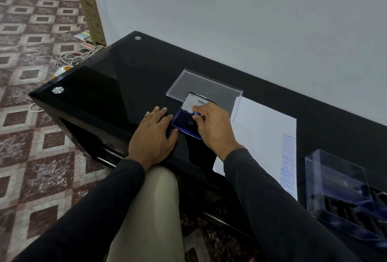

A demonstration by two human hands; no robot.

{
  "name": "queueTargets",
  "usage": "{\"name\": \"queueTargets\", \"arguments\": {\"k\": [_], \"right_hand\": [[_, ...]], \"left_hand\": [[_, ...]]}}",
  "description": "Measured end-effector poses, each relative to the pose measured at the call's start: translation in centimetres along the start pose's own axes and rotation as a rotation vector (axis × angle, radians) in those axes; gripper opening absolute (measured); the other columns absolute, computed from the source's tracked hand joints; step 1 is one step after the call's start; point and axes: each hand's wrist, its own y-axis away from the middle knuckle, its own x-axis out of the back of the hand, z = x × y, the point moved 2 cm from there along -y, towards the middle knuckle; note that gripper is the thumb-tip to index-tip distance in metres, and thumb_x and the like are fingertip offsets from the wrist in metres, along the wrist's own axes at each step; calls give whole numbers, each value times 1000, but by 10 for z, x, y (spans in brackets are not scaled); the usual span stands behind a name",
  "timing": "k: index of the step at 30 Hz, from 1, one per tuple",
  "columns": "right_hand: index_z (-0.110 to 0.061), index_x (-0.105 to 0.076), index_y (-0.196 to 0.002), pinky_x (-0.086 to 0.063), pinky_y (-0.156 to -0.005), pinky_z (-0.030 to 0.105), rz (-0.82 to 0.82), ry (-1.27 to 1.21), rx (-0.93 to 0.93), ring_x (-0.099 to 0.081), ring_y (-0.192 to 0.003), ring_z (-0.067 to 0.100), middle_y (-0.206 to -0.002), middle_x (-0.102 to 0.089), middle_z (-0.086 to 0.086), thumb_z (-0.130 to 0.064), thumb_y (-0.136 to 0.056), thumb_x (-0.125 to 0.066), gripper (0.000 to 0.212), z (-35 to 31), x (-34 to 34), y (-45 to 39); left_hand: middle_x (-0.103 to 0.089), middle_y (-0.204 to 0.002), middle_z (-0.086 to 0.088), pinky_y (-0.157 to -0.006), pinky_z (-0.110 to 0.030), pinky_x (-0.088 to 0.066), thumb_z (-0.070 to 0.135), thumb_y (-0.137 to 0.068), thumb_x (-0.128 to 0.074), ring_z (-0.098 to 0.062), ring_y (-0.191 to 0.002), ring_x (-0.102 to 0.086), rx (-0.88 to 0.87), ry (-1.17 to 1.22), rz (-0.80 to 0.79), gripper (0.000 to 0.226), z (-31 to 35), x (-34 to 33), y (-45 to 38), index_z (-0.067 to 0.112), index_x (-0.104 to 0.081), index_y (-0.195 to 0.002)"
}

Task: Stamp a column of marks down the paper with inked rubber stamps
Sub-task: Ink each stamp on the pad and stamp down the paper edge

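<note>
At the table's near right, a clear box [343, 194] holds dark stamps, and the paper [263, 131] beside it already carries a blue column of marks [288, 163] down its right edge: SAMPLE, AIR MAIL, FRAGILE, some overlapping. Further in, the left hand [154, 134] lies flat, fingers straight, against the left edge of the open ink pad [184, 123], steadying it. The right hand [211, 123] pinches a small blue-topped stamp [196, 114] down on the pad. Behind lies a clear lid [201, 87]. Risks, as I judge: over-inking would blur the next mark; a crooked landing would overlap crowded marks; the sleeve could smear wet ink
</note>
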Motion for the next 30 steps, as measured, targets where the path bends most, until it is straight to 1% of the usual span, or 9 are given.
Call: {"name": "queueTargets", "arguments": {"k": [2, 4, 9, 13, 16, 23, 26, 30], "right_hand": [[-5, -73, -102, -52, -89, 42, -5, 3, -1, -64, -95, 25, -101, -70, 12, -10, -92, -63, 15, 0, -1, 0], [-7, -73, -104, -53, -90, 41, 4, -17, -15, -64, -96, 24, -102, -71, 11, -10, -91, -64, 16, 0, -1, 1], [-11, -74, -108, -53, -90, 29, 15, -76, -58, -63, -98, 16, -106, -70, 5, -11, -87, -68, 22, 0, 3, 5], [-10, -72, -114, -51, -96, 34, 20, -60, -53, -64, -102, 19, -109, -70, 6, -14, -90, -67, 24, 0, 1, 3], [-9, -72, -113, -51, -96, 37, 18, -40, -33, -64, -102, 23, -108, -71, 9, -12, -91, -66, 23, 0, 1, 2], [-10, -70, -118, -46, -101, 27, -22, -59, -73, -62, -109, 18, -116, -69, 7, -14, -92, -66, 27, -3, 5, 5], [-9, -71, -117, -49, -100, 32, -18, -65, -68, -62, -107, 20, -115, -69, 8, -13, -91, -66, 26, -3, 6, 6], [-9, -72, -115, -49, -97, 32, -13, -43, -52, -63, -104, 23, -111, -70, 10, -12, -92, -65, 24, -3, 6, 7]], "left_hand": [[-42, -157, -8, -125, -42, -20, 48, -98, -49, -23, -150, -29, 4, 1, -6, 55, 0, 0, 0, 18, -52, -144], [-42, -157, -8, -125, -42, -20, 49, -98, -48, -23, -150, -29, 2, -5, -8, 55, 0, -1, 0, 18, -52, -145], [-42, -157, -8, -125, -41, -18, 50, -99, -47, -23, -150, -29, 3, -12, -16, 56, 0, -1, 0, 19, -51, -145], [-42, -157, -8, -125, -42, -20, 49, -98, -47, -23, -150, -29, 0, -13, -10, 56, 0, -1, 0, 18, -51, -145], [-42, -157, -8, -125, -41, -19, 48, -98, -48, -23, -150, -29, 1, -10, -5, 55, 0, -1, 0, 18, -52, -145], [-41, -157, -8, -125, -39, -17, 48, -98, -49, -23, -150, -28, 4, -7, -11, 55, 1, 0, 0, 18, -51, -145], [-42, -157, -8, -124, -39, -16, 48, -99, -49, -23, -150, -29, 1, -9, -17, 56, 1, 1, 0, 18, -51, -146], [-43, -156, -9, -125, -41, -18, 47, -98, -50, -24, -149, -30, 3, -2, -15, 55, 2, 1, 0, 18, -52, -145]]}}
